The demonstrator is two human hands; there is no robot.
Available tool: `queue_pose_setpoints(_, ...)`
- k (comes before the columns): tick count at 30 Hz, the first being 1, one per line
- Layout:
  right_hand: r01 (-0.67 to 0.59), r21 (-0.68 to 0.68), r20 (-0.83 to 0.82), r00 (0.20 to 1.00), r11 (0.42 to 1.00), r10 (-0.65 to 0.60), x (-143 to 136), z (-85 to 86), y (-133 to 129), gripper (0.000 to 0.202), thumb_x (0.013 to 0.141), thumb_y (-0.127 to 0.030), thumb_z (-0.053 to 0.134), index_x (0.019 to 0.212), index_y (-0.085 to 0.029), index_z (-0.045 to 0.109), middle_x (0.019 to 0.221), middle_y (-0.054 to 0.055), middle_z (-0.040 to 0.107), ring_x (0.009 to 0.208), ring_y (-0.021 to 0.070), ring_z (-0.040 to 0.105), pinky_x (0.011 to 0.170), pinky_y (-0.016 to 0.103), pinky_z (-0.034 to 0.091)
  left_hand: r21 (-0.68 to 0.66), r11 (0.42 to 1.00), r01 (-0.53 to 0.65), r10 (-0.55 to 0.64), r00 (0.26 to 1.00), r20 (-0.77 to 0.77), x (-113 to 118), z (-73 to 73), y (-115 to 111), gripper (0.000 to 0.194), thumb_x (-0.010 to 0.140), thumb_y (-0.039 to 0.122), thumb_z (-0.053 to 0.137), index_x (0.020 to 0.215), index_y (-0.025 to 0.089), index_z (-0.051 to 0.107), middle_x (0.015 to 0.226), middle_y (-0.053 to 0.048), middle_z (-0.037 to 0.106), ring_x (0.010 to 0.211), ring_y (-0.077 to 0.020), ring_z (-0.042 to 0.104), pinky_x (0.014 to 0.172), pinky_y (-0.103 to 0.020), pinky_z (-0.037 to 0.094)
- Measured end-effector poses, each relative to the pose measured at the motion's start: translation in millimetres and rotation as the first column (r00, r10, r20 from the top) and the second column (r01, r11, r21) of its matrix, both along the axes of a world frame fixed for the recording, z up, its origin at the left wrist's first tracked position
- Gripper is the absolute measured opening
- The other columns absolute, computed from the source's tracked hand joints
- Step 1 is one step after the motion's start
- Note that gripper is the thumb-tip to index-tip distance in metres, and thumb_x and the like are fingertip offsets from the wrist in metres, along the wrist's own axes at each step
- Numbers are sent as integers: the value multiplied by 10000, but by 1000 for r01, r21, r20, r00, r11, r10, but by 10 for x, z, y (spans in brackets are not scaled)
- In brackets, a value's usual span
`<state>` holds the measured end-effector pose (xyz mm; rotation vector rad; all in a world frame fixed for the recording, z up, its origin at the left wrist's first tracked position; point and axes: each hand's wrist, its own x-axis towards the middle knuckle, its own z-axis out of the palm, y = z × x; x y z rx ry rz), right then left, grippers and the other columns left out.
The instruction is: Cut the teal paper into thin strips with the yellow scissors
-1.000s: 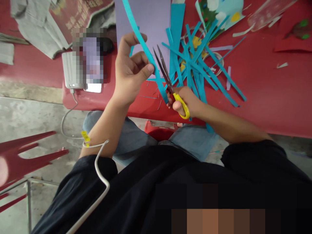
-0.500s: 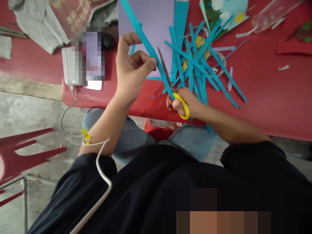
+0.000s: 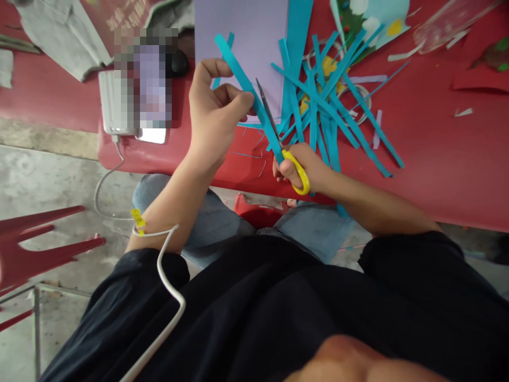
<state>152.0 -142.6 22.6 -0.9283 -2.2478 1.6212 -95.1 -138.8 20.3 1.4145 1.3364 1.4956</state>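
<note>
My left hand (image 3: 217, 109) pinches a blue paper strip (image 3: 237, 69) between thumb and fingers; the strip runs slanting down to my right hand (image 3: 300, 167). That hand is closed on the yellow handles of the scissors (image 3: 303, 181), whose dark blades point up and away beside the strip, and its fingers also touch the strip's lower end. Behind the hands lies a lilac sheet (image 3: 254, 32) over a blue sheet (image 3: 299, 26). A loose pile of blue strips (image 3: 318, 101) sits just beyond my right hand.
Rolls of tape (image 3: 360, 119) lie under the strips on the red table (image 3: 437, 159). A painted paper (image 3: 384, 24) and a clear plastic bottle (image 3: 441, 26) are at the back right. A black mouse (image 3: 177, 61) and white power bank (image 3: 115, 103) are at the left; a cable crosses my left wrist.
The upper end of the blue strip now shows lower, nearer my left hand. Both hands keep nearly the same place and hold. The camera view has shifted slightly.
</note>
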Motion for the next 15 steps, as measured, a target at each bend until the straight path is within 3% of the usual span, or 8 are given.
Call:
queue_pose_setpoints(6,12,-42,8,1000,999,-12,16,-15,4,923,842,-1127,385,735,-248,643,724,81,710,641,241,708,587,398,550,-54,998,-35,38,998,42,-1,-27,6,420,1003,595,781,1276,394,533,704,92,679,749,-183,607,750,-440,472)
queue_pose_setpoints(11,30,-26,-5,1000,999,-30,20,-36,0,874,890,-1086,406,740,-260,649,708,66,719,646,252,733,589,406,544,102,989,104,-105,994,8,-26,-143,14,443,1010,600,714,1350,440,479,779,74,712,799,-220,650,742,-453,442)
queue_pose_setpoints(15,36,-17,-18,999,999,-36,10,-59,-4,913,883,-1093,379,724,-236,651,684,77,716,630,256,736,587,403,538,47,999,-13,14,1000,-16,15,-122,26,365,1009,544,731,1229,382,488,726,70,672,734,-196,614,715,-441,458)
